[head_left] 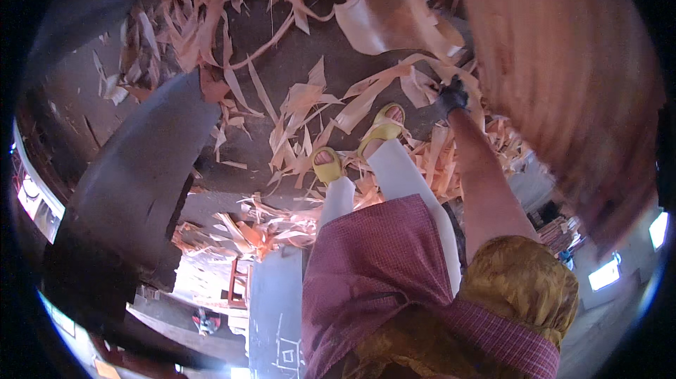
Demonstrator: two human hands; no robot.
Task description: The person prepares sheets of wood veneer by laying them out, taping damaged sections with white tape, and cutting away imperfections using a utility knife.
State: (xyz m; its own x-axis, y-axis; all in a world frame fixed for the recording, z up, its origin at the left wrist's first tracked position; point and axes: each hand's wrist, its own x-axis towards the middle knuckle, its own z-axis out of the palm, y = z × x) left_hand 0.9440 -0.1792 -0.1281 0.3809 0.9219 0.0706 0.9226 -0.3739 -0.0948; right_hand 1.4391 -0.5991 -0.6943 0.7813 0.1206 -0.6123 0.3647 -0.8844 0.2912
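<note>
The left hand was out of view, the right hand (452, 95) lay against a pale wood strip (438, 65) at upper right, fingers' closure impossible to tell, and gentle, even handling seemed best

A red frame (239, 282) shows beside a blue-grey panel (274, 294).

Golden-brown sleeve (521, 284); maroon checked garment (377, 252); yellow sandals (329, 172).
</note>
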